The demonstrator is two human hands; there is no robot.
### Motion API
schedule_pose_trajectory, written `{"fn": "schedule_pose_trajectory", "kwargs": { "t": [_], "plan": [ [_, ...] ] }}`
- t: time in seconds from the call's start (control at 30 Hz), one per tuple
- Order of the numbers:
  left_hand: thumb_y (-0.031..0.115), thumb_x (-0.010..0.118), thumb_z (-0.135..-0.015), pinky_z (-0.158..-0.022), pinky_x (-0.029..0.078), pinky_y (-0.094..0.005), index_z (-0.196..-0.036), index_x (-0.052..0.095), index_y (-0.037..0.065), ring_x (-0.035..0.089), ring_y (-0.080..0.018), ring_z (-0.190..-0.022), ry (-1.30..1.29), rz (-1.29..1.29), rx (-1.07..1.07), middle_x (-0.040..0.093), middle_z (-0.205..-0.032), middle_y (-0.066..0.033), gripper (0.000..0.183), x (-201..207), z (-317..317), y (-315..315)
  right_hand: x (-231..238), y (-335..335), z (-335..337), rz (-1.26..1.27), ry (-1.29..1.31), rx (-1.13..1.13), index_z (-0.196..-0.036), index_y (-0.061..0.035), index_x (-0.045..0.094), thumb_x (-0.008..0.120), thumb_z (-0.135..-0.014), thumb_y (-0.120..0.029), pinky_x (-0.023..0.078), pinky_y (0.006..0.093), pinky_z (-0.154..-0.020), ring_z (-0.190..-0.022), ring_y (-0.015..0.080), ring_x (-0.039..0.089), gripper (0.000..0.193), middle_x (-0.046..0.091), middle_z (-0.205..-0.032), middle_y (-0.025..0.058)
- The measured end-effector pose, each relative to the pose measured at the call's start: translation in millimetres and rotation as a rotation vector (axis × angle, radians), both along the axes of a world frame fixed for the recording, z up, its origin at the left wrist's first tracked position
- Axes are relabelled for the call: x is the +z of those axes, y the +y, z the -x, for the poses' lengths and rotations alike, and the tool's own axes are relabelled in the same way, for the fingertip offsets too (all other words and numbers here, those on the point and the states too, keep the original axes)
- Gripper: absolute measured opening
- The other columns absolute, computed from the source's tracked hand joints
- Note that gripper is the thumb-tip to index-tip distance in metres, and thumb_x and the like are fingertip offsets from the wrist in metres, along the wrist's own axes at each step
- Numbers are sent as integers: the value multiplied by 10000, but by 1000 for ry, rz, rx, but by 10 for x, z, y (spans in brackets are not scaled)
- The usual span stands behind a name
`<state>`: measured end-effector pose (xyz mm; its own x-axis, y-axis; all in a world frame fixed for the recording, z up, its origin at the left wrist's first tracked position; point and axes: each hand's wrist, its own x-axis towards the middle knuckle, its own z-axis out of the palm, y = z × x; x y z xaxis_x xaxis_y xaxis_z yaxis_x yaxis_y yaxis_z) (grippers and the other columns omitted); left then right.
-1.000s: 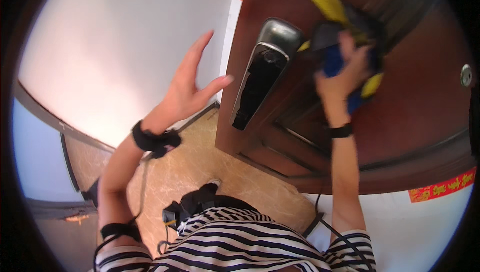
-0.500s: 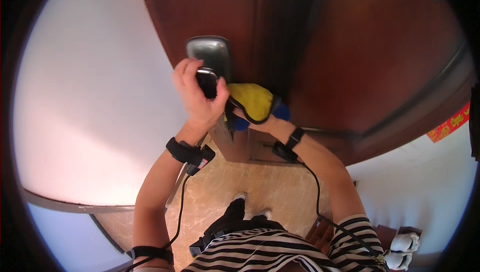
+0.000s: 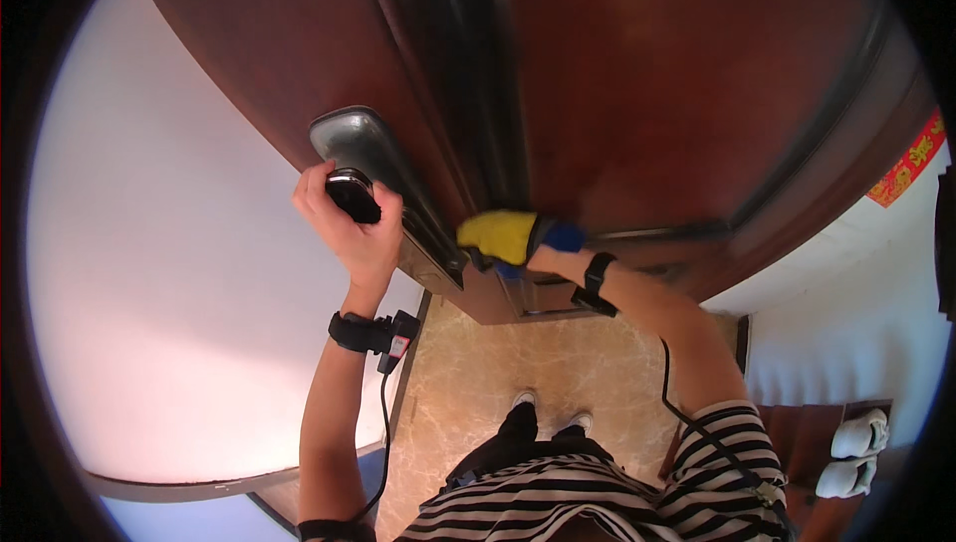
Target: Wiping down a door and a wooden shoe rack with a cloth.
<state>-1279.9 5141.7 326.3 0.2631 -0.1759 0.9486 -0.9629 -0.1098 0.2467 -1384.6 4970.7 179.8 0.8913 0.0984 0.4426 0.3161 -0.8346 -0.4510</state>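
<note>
A dark red-brown door (image 3: 637, 114) fills the upper middle. On its left edge is a long dark grey lock plate (image 3: 370, 144) with a rounded black-and-silver handle (image 3: 355, 196). My left hand (image 3: 344, 233) is closed around that handle, thumb on its right side. To the right of the plate, my right hand (image 3: 544, 259) is at the door's lower panel with a yellow and blue cleaning cloth (image 3: 498, 235). The cloth covers my right fingers, which are bent around it, and it lies against the door surface.
A white wall (image 3: 179, 243) stands close on the left. Marbled tan floor (image 3: 448, 373) lies below, where my shoes (image 3: 525, 399) show. White shoes (image 3: 858, 452) sit on a brown rack (image 3: 812, 442) at the lower right. A red paper strip (image 3: 908, 166) hangs at the right.
The lock plate and my left hand have shifted left and down in the picture, and the door now slants. My right hand with the cloth has shifted slightly down and right.
</note>
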Motion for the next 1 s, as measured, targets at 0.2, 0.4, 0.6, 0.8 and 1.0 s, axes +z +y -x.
{"fn": "schedule_pose_trajectory", "kwargs": {
  "t": [0.2,0.4,0.6,0.8,1.0],
  "plan": [
    [63,641,-667,-879,352,-370,-1116,436,3,428,-293,-982,13,54,-20,456,-1058,-139,497,12,-122,53,2198,-52,1,377,-1063,-379,-1142,-153,556,623,-733,-133,442,362,-749,-893,301,551,415,586,-993,109],
    [47,642,-701,-876,365,-332,-1109,458,1,463,-251,-965,67,28,-31,467,-1052,-120,450,-63,-214,110,1791,29,-111,527,-710,-561,-1166,-168,528,561,-739,-42,418,346,-900,-1016,260,529,447,367,-1363,88],
    [39,620,-768,-864,389,-296,-1166,437,0,467,-194,-948,136,17,-81,460,-1069,-104,440,-136,-187,27,-970,-274,257,-543,13,-164,-1186,-105,521,508,-869,-290,407,357,-891,-1030,289,531,367,505,-1234,137],
    [80,594,-817,-803,413,-281,-1185,415,7,472,-171,-903,153,20,-86,479,-1057,-100,416,-158,-208,31,-1723,-960,1752,-244,401,-556,-1119,-98,570,480,-883,-354,424,358,-868,-1011,276,546,360,568,-1140,122],
    [74,556,-811,-772,413,-278,-1176,400,-4,456,-178,-860,167,23,-100,454,-1036,-99,405,-145,-147,-82,-1053,-1431,3180,-607,-39,-923,-1120,-94,551,621,-747,-98,393,378,-908,-1072,298,489,379,510,-1209,89]
  ]
}}
